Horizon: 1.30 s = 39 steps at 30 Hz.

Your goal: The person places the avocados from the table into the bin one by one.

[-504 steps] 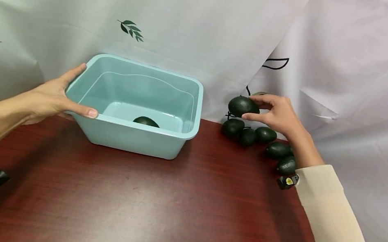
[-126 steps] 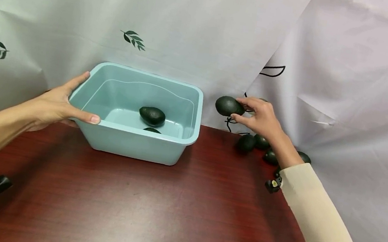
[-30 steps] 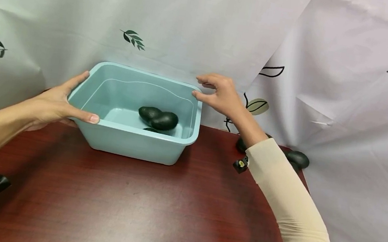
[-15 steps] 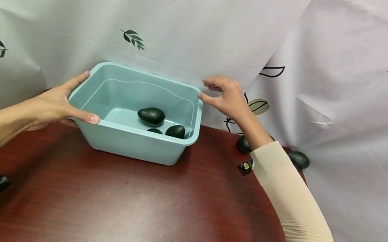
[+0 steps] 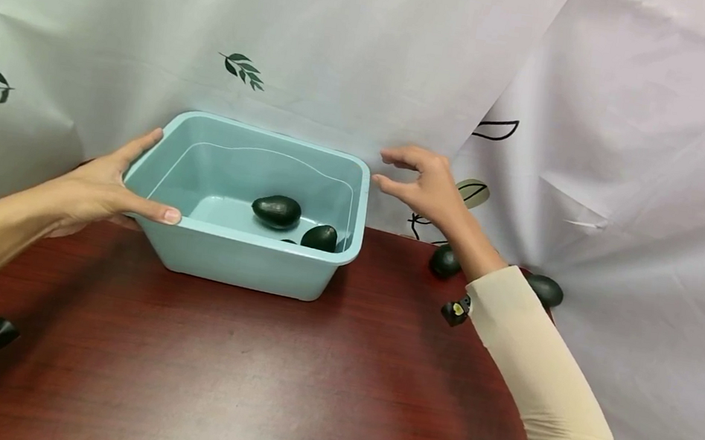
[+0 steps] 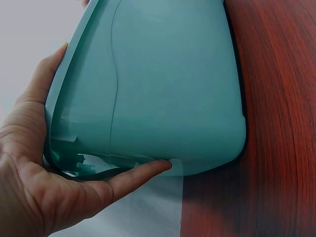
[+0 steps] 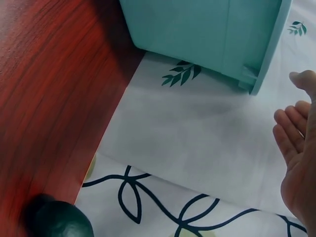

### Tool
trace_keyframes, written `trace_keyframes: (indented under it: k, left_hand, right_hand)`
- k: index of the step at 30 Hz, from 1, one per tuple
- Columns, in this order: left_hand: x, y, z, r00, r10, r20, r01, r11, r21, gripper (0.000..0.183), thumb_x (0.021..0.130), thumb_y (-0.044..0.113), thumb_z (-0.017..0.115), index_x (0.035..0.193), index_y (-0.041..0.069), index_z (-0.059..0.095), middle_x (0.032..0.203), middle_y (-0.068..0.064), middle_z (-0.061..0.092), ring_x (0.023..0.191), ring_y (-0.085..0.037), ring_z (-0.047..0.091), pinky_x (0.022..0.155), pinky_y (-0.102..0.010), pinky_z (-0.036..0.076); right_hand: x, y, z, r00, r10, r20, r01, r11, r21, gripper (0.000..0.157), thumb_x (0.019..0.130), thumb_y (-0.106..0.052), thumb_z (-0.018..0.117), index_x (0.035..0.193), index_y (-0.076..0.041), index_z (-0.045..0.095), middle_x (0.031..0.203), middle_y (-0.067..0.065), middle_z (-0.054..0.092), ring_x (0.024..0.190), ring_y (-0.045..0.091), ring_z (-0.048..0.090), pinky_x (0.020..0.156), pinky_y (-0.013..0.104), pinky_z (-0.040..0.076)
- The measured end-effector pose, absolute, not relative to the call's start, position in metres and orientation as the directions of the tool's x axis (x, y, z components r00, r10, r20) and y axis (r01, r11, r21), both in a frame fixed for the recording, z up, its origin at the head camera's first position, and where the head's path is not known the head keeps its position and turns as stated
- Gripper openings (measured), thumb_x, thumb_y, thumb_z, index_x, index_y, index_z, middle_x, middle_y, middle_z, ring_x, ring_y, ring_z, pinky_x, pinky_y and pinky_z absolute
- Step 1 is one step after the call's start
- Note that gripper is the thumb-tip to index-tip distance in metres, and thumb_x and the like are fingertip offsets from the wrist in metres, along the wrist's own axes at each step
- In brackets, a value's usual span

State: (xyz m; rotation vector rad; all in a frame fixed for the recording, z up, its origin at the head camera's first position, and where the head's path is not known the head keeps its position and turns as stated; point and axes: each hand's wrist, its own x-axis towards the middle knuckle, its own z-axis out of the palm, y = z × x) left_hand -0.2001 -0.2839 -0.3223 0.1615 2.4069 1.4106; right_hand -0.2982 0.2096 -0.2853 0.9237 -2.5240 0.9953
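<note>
At the left end of a pale blue-green plastic basin (image 5: 239, 255), my left hand (image 5: 89, 187) grips the rim, with the thumb along the front edge and the fingers along the left side. Inside the basin lie one whole visible avocado (image 5: 276, 211), a second avocado (image 5: 320, 237) near the front right corner, and a sliver of another behind the front wall. My right hand (image 5: 422, 179) holds nothing, thumb and fingers apart, just right of the basin's right rim. Below its wrist an avocado (image 5: 445, 261) sits on the table.
Another avocado (image 5: 544, 290) lies at the table's right edge, partly behind the right sleeve (image 5: 535, 366), which may hide others. A white leaf-printed cloth (image 5: 323, 43) hangs behind the dark red wooden table (image 5: 248, 386).
The avocado my right hand held beside the basin is now inside it, let go. In the last second one avocado rolled toward the front right corner, and my right hand drew back rightward.
</note>
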Motion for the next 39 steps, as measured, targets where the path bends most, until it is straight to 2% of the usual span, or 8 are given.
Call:
trace_keyframes:
  k: [4,12,17,21,31,39]
  left_hand:
    - [-0.2,-0.285,-0.323,-0.933,0.271,-0.236,-0.077,0.492,0.867,0.139,0.1,0.024,0.088,0.176,0.042,-0.027,0.18,-0.032,0.011,0.15,-0.053,0.04,0.099,-0.058,0.066]
    - [-0.2,-0.286,-0.324,-0.934,0.273,-0.232,-0.074,0.487,0.871,0.138,0.1,0.023,0.087,0.176,0.041,-0.027,0.181,-0.031,0.008,0.149,-0.054,0.039,0.101,-0.066,0.064]
    - [-0.201,-0.286,-0.324,-0.934,0.269,-0.233,-0.079,0.481,0.873,0.139,0.1,0.022,0.088,0.177,0.041,-0.026,0.18,-0.032,0.009,0.148,-0.053,0.04,0.099,-0.061,0.066]
    - [-0.2,-0.286,-0.324,-0.935,0.268,-0.233,-0.079,0.482,0.873,0.139,0.099,0.023,0.088,0.177,0.041,-0.026,0.18,-0.033,0.01,0.148,-0.053,0.04,0.1,-0.063,0.066]
    - [-0.2,-0.288,-0.324,-0.933,0.272,-0.235,-0.079,0.482,0.873,0.138,0.1,0.023,0.087,0.176,0.041,-0.027,0.18,-0.033,0.01,0.148,-0.054,0.041,0.1,-0.064,0.065]
    - [-0.2,-0.287,-0.323,-0.933,0.271,-0.236,-0.078,0.488,0.869,0.139,0.1,0.023,0.087,0.176,0.041,-0.027,0.18,-0.033,0.009,0.149,-0.054,0.04,0.101,-0.066,0.064]
  right_hand:
    - [-0.297,0.216,-0.287,-0.758,-0.457,0.467,-0.652,0.566,-0.505,0.043,0.095,-0.018,0.092,0.133,0.0,0.082,0.134,0.018,0.081,0.127,0.038,0.076,0.113,0.053,0.062]
    - [-0.292,0.229,-0.294,-0.766,-0.45,0.459,-0.64,0.591,-0.49,0.044,0.095,-0.019,0.092,0.133,0.0,0.082,0.134,0.018,0.081,0.126,0.039,0.076,0.111,0.058,0.062]
    - [-0.287,0.236,-0.298,-0.79,-0.419,0.448,-0.61,0.614,-0.501,0.045,0.094,-0.022,0.093,0.133,-0.002,0.082,0.136,0.016,0.081,0.127,0.038,0.076,0.109,0.06,0.062]
    - [-0.284,0.241,-0.301,-0.8,-0.398,0.448,-0.594,0.627,-0.504,0.045,0.095,-0.022,0.092,0.134,-0.003,0.082,0.138,0.016,0.08,0.127,0.037,0.076,0.108,0.06,0.062]
    - [-0.279,0.253,-0.312,-0.781,-0.4,0.479,-0.616,0.619,-0.488,0.043,0.093,-0.016,0.094,0.131,0.001,0.082,0.132,0.019,0.081,0.123,0.04,0.077,0.109,0.058,0.063]
    - [-0.274,0.262,-0.326,-0.769,-0.398,0.501,-0.627,0.623,-0.468,0.042,0.092,-0.013,0.094,0.128,0.004,0.082,0.128,0.021,0.082,0.117,0.044,0.078,0.101,0.066,0.063]
